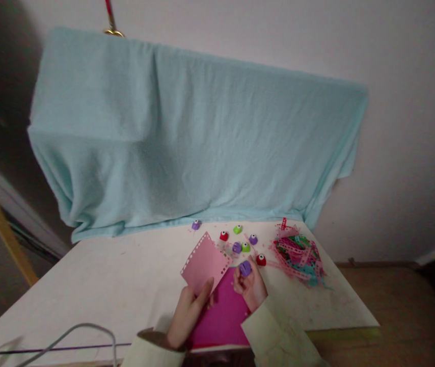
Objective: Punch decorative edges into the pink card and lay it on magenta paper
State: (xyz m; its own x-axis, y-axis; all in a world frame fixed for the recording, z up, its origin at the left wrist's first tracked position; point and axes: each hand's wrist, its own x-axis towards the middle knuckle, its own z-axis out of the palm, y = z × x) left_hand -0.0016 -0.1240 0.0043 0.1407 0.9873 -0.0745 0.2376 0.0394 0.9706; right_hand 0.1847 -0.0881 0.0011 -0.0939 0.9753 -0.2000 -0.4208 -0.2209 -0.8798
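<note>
My left hand (189, 312) grips a pink sheet of paper (205, 261) by its lower corner, thumb on top. Small holes run along the sheet's upper left and right edges. In my right hand (253, 288) is a purple craft punch (245, 268), held between the fingers just right of the paper and apart from it. Below both hands lies a magenta sheet or folder (223, 318). Beyond them sit more small punches, among them a purple one (237, 247), a green one (245, 247) and a red one (261, 260).
A heap of punched paper strips (299, 257) in pink, green and blue lies at the table's right. Tiny pink bits are scattered among the punches. A light blue cloth (202, 132) hangs behind the white table (126, 275). A grey cable (83, 326) curves at the front left.
</note>
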